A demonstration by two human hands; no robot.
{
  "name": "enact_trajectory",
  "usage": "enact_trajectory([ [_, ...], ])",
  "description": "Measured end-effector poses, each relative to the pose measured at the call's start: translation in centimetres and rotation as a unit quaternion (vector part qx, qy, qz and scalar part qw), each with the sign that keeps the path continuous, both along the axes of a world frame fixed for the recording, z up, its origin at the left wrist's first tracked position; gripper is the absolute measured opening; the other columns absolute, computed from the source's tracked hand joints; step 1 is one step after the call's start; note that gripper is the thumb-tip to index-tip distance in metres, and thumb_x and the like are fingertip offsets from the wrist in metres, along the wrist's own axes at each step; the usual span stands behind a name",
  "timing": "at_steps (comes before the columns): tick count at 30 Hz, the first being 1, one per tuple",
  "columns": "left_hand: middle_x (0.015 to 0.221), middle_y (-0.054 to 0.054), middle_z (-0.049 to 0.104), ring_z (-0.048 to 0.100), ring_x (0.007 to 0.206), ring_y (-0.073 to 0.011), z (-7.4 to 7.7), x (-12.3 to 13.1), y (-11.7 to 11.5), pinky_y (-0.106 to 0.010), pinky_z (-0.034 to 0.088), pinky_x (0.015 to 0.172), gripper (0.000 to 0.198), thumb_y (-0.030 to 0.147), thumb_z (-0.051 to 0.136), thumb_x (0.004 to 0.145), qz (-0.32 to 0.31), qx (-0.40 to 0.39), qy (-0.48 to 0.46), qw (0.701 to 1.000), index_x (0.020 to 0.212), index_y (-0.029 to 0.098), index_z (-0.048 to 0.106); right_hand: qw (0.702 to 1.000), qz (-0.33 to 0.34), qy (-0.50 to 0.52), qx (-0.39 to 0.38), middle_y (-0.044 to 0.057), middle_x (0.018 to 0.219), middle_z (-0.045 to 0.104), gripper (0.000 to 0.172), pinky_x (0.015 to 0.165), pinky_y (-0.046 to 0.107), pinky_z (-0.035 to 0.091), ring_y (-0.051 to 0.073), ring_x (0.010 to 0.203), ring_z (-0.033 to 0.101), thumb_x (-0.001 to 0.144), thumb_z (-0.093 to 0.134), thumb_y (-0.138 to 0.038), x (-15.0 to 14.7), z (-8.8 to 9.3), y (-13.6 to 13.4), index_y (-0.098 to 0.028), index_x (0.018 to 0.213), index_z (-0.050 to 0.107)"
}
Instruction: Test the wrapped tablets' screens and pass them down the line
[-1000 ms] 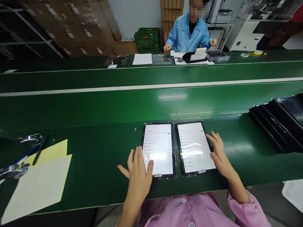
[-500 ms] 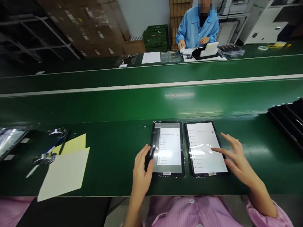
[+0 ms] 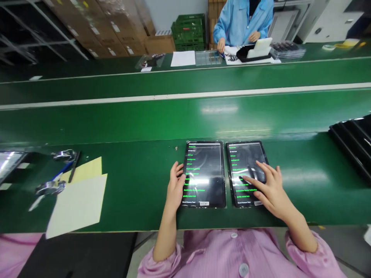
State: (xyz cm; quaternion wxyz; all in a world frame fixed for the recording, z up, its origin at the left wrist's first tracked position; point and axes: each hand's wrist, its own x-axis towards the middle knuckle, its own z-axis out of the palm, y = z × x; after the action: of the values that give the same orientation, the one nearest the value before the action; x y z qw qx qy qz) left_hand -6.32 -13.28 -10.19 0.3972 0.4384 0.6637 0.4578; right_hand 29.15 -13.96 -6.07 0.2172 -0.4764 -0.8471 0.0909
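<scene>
Two tablets lie flat, side by side, on the green bench. The left tablet (image 3: pixel 207 166) shows a black screen with a list in green and white text. A similar list fills the right tablet (image 3: pixel 245 150). My left hand (image 3: pixel 174 189) rests against the left tablet's left edge, fingers loosely bent and apart, thumb at the border. Over the right tablet, my right hand (image 3: pixel 272 193) has its fingers spread, the index fingertip at the list; whether it touches the glass I cannot tell. The hand covers part of that screen's lower right.
Yellow and white paper sheets (image 3: pixel 78 204), a pen (image 3: pixel 74 166) and shiny clear-wrapped items (image 3: pixel 50 188) lie at left. Black panels (image 3: pixel 353 143) are stacked at right. Beyond a raised green strip, a person in a blue jacket (image 3: pixel 243 23) works with papers and a white stand.
Both tablet screens switched from white pages to black lists with green text. My right hand moved left, farther over the right tablet. My left hand's fingers drew in at the left tablet's edge.
</scene>
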Motion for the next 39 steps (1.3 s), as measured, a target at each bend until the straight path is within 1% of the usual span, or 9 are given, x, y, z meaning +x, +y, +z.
enact_trajectory([
  [4,0.147,-0.016,0.045,0.052,0.125,-0.0282,0.2,-0.1,0.0,-0.047,0.044,0.102,0.081,0.054,0.06,0.085,-0.029,-0.008,0.046,0.999,0.152,0.026,0.023,1.0,0.02,-0.015,0.001,0.007,0.161,0.015,0.04,0.108,0.079,0.012,0.042,0.139,0.027,0.104,0.038,-0.05,-1.5,0.1,0.0,-0.039,0.134,0.06],
  [8,0.142,-0.016,0.048,0.057,0.118,-0.0249,-0.1,-0.9,0.1,-0.043,0.048,0.098,0.089,0.061,0.058,0.085,-0.012,0.022,-0.043,0.999,0.154,0.026,0.014,0.997,-0.035,0.039,0.06,0.006,0.159,0.016,0.039,0.11,0.078,0.011,0.045,0.14,0.023,0.102,0.041,-0.052,-0.9,0.9,-0.4,-0.035,0.129,0.065],
  [14,0.127,-0.014,0.062,0.063,0.109,-0.0242,0.5,-1.2,-0.2,-0.037,0.05,0.093,0.065,0.069,0.041,0.089,0.032,0.035,-0.099,0.994,0.131,0.02,0.052,0.901,-0.222,0.325,0.18,0.015,0.138,0.036,0.055,0.11,0.068,0.03,0.044,0.131,0.037,0.099,0.036,-0.062,0.5,2.1,-0.4,-0.026,0.131,0.062],
  [18,0.13,-0.014,0.063,0.061,0.115,-0.0271,1.1,-0.4,-0.7,-0.041,0.048,0.096,0.062,0.068,0.041,0.091,-0.002,0.058,-0.01,0.998,0.128,0.02,0.057,0.863,-0.285,0.391,0.146,0.016,0.135,0.038,0.045,0.103,0.061,0.04,0.04,0.13,0.038,0.099,0.042,-0.054,0.4,1.4,0.0,-0.025,0.129,0.058],
  [25,0.135,-0.015,0.06,0.06,0.117,-0.0292,1.0,-0.2,-0.9,-0.043,0.049,0.096,0.072,0.07,0.035,0.092,-0.052,0.095,0.092,0.99,0.141,0.02,0.05,0.898,-0.268,0.347,0.045,0.014,0.133,0.04,0.046,0.102,0.06,0.041,0.036,0.128,0.04,0.099,0.043,-0.054,-0.1,0.5,-0.2,-0.023,0.132,0.049],
  [30,0.133,-0.014,0.06,0.057,0.121,-0.0301,1.6,-1.0,-0.5,-0.044,0.048,0.098,0.073,0.075,0.028,0.091,-0.101,0.074,0.131,0.983,0.127,0.022,0.064,0.918,-0.231,0.322,0.029,0.015,0.132,0.041,0.044,0.101,0.058,0.043,0.035,0.128,0.041,0.1,0.044,-0.051,-0.5,1.3,0.4,-0.023,0.134,0.047],
  [32,0.132,-0.014,0.061,0.061,0.115,-0.0285,2.0,-1.8,-0.1,-0.044,0.05,0.095,0.076,0.076,0.026,0.091,-0.115,0.065,0.11,0.985,0.136,0.023,0.056,0.928,-0.209,0.307,0.026,0.014,0.131,0.042,0.045,0.101,0.057,0.044,0.034,0.128,0.042,0.1,0.044,-0.05,-0.3,2.0,1.0,-0.023,0.136,0.045],
  [35,0.129,-0.016,0.062,0.064,0.109,-0.0275,3.0,-2.8,1.6,-0.045,0.053,0.092,0.082,0.076,0.023,0.091,-0.106,0.061,0.072,0.99,0.15,0.021,0.038,0.95,-0.167,0.265,0.009,0.013,0.127,0.048,0.045,0.1,0.056,0.044,0.033,0.123,0.046,0.101,0.043,-0.052,0.4,2.9,2.1,-0.024,0.136,0.048],
  [39,0.139,-0.014,0.057,0.052,0.129,-0.0302,5.3,-2.5,6.3,-0.049,0.04,0.111,0.065,0.066,0.034,0.094,-0.184,0.065,0.18,0.964,0.132,0.02,0.058,0.984,-0.067,0.151,-0.064,0.012,0.124,0.052,0.046,0.102,0.056,0.042,0.033,0.119,0.048,0.103,0.033,-0.056,0.5,2.6,3.7,-0.028,0.123,0.064],
])
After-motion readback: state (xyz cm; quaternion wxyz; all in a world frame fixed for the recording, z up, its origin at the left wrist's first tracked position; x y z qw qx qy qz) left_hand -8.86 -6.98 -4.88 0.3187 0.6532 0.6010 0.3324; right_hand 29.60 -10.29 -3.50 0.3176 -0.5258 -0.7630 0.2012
